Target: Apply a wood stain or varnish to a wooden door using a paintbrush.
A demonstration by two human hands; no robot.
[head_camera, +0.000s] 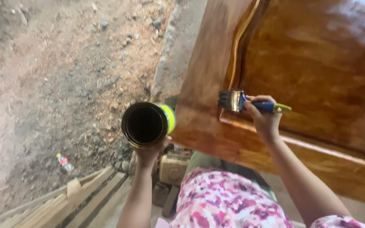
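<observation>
My right hand (pixel 263 119) grips a flat paintbrush (pixel 237 101) with a blue and yellow handle, its dark bristles pressed against the frame of a glossy brown wooden door (pixel 317 63) beside the raised panel groove. My left hand (pixel 148 153) holds up a round open tin (pixel 146 124) with a yellow-green side and dark liquid inside, just left of the door's edge. The door surface shines wet with varnish.
Bare dirt ground (pixel 55 84) with small stones and litter lies to the left. Wooden planks (pixel 64 202) are stacked at the lower left. Wood blocks (pixel 172 169) sit below the tin. My pink patterned clothing (pixel 229 202) fills the bottom centre.
</observation>
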